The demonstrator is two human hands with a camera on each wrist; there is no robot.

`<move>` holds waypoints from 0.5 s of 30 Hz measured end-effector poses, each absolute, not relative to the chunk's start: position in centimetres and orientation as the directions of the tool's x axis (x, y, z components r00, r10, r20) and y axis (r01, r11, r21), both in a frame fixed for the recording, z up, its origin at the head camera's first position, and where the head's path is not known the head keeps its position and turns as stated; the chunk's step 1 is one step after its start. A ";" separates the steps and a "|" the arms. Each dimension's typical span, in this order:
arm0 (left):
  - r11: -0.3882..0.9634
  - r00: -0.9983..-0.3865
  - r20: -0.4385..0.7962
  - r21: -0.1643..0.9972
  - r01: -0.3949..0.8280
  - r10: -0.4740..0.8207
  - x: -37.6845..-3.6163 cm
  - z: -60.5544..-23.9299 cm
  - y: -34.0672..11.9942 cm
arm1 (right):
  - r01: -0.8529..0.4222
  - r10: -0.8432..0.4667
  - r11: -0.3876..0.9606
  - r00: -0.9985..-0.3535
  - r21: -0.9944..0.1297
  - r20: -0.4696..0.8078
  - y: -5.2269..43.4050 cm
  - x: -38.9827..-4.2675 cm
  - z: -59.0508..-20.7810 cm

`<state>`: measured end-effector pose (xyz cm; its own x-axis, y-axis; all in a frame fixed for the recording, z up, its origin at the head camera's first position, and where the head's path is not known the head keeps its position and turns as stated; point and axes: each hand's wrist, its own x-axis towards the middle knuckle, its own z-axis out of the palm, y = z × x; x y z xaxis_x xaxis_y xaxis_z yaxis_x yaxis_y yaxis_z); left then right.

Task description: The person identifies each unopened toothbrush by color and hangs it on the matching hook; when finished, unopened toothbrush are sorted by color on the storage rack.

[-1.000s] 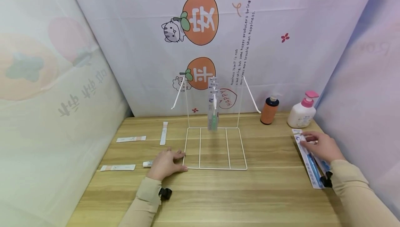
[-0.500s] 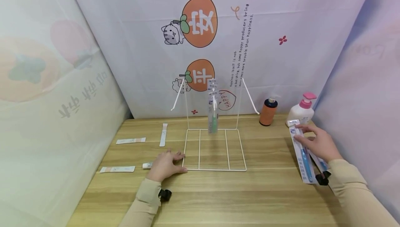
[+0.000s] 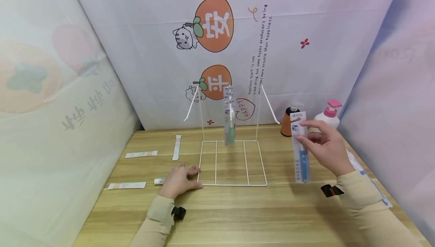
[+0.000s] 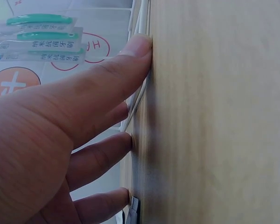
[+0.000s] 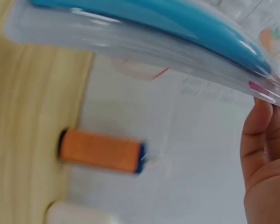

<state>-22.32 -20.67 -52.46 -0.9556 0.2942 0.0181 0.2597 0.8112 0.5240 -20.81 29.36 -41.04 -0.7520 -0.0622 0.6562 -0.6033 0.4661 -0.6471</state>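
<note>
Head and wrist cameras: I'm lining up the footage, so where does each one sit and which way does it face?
Head: worn high, looking forward and down on the table; both hands and sleeves show.
Left wrist: low beside the left hand, looking along its fingers pressed flat by the wire rack.
Right wrist: behind the right hand, looking at the blue toothbrush pack it pinches.
Shared: head and right wrist both show the orange bottle.

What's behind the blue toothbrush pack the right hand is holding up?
The orange pump bottle stands behind the blue toothbrush pack, partly covered. The white pink-capped bottle shows behind the right hand; its lower body is hidden.
</note>
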 end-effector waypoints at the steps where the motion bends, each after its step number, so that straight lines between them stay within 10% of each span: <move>1: 0.809 -0.955 0.021 0.526 0.261 0.294 -22.3 -52.5 -20.7 | -0.652 -0.084 0.424 -0.719 -0.629 0.690 28.6 -20.5 -40.6; 15: 0.810 -0.955 0.020 0.524 0.262 0.296 -22.4 -52.5 -20.7 | -0.860 -0.183 0.119 -0.510 -0.497 0.840 23.6 -18.6 -38.4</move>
<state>-22.45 -20.66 -52.49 -0.9549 0.2962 0.0202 0.2625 0.8105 0.5236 -18.58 23.63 -38.45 -0.5105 -0.1829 0.8402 -0.8599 0.1186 -0.4966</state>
